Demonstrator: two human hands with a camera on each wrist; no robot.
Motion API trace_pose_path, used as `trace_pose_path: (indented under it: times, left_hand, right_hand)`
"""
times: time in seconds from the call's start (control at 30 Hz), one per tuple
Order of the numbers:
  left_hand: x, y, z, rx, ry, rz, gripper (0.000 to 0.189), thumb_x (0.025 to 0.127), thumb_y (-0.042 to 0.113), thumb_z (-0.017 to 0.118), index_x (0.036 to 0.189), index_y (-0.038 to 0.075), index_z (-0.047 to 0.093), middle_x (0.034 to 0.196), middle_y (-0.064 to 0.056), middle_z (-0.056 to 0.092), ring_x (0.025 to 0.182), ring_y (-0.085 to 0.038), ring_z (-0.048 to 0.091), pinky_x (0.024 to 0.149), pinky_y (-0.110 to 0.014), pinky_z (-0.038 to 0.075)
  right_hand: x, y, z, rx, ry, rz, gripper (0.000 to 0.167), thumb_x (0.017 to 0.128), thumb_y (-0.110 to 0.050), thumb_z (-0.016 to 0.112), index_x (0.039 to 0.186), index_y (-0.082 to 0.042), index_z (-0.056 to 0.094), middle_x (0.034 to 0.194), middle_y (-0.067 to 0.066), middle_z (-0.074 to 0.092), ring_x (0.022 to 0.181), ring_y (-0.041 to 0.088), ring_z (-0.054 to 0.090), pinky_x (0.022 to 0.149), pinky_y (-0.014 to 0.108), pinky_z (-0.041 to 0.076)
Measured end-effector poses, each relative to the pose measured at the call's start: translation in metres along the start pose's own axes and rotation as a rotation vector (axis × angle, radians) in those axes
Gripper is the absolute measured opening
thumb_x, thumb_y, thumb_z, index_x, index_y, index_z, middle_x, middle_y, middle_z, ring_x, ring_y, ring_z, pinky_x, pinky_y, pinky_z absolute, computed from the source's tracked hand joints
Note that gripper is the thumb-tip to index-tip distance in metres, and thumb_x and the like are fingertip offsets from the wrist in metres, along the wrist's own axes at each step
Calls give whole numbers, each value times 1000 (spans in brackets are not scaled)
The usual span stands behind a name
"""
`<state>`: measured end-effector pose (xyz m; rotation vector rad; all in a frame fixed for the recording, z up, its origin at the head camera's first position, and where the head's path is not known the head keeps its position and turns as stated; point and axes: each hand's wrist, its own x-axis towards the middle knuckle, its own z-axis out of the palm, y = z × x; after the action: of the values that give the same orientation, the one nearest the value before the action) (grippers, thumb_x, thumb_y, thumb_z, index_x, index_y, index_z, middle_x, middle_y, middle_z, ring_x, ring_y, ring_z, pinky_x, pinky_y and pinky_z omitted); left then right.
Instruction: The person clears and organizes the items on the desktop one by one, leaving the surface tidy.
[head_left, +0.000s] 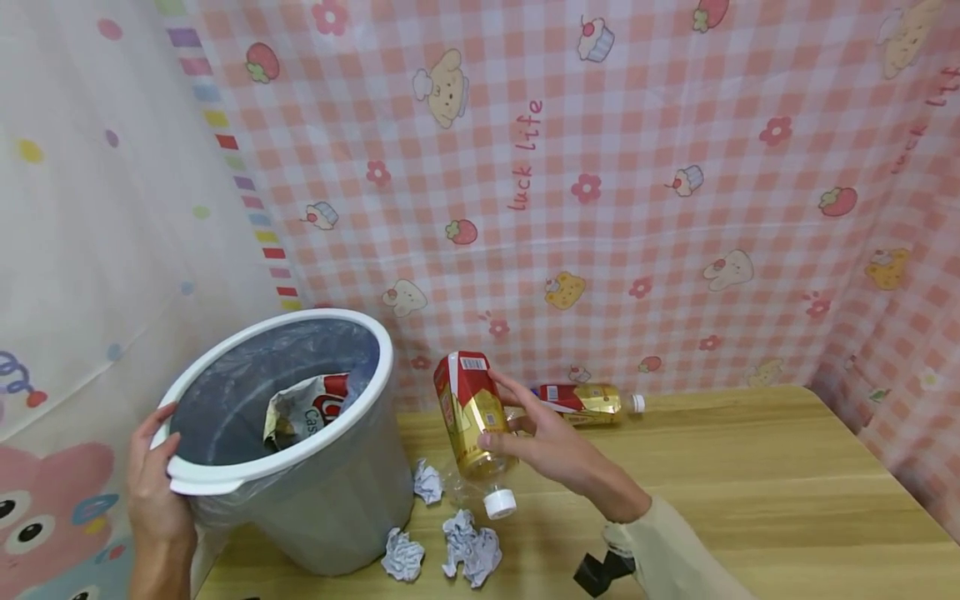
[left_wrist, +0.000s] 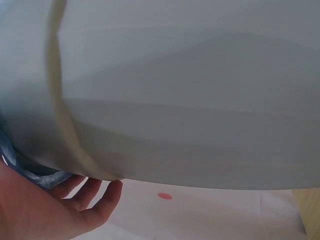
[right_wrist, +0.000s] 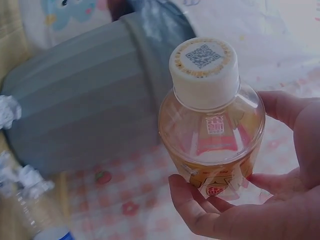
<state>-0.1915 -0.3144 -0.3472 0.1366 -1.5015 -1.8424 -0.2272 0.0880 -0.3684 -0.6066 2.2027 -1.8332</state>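
Note:
My left hand (head_left: 159,483) grips the rim of a grey trash bin (head_left: 337,508) on its left side, fingertips over the white edge and its clear liner. The bin leans somewhat; inside it lies a crumpled snack packet (head_left: 303,417). In the left wrist view the fingers (left_wrist: 102,205) curl against the rim by the liner. My right hand (head_left: 551,437) holds a plastic drink bottle (head_left: 478,408) with a red and gold label, just right of the bin. Its white cap (right_wrist: 204,75) points down and toward me. Thumb and fingers close round the bottle's body in the right wrist view.
Behind the right hand, a similar bottle (head_left: 596,404) lies on the wooden table (head_left: 750,500) near the curtain. Crumpled paper balls (head_left: 471,546) lie beside the bin. A clear bottle (right_wrist: 37,215) with a blue-banded cap lies among them. Patterned cloth (head_left: 637,208) hangs along the back.

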Motion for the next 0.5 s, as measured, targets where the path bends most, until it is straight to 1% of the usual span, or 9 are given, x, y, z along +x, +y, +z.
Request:
trace_pose_path:
  times: [0.07, 0.17, 0.27, 0.4, 0.5]
  left_hand:
    - [0, 0, 0, 31, 0, 2, 40, 101, 12, 37, 136, 8, 55, 135, -1, 50, 123, -14, 45, 94, -13, 36]
    - [0, 1, 0, 49, -3, 2, 41, 101, 13, 36, 137, 8, 54, 136, -1, 49, 124, -14, 44, 95, -12, 35]
    - [0, 1, 0, 53, 1, 3, 41, 101, 13, 36, 137, 8, 54, 136, -1, 49, 124, -14, 44, 95, -13, 35]
    - [0, 1, 0, 52, -4, 4, 41, 101, 13, 35, 137, 8, 54, 137, -2, 49, 126, -15, 44, 96, -13, 35]
    - [1, 0, -1, 52, -8, 3, 41, 100, 13, 35, 137, 8, 54, 138, -2, 49, 130, -17, 42, 99, -13, 34]
  right_hand:
    - [2, -9, 1, -4, 2, -2, 79, 89, -40, 73, 152, -48, 25, 157, 4, 31, 125, 30, 51, 90, 49, 48]
    - [6, -23, 2, 12, -11, -18, 78, 89, -41, 72, 150, -51, 25, 157, 1, 30, 126, 31, 50, 93, 52, 48]
    - [12, -37, 3, 39, -31, -46, 77, 90, -40, 71, 150, -52, 24, 158, 0, 28, 128, 30, 49, 94, 51, 49]
    - [18, -54, 5, 109, -65, -91, 76, 93, -33, 68, 152, -49, 21, 158, 1, 26, 132, 32, 46, 95, 51, 49]
    - [22, -64, 6, 131, -74, -102, 74, 94, -33, 67, 150, -51, 23, 156, 0, 28, 135, 30, 44, 97, 51, 48]
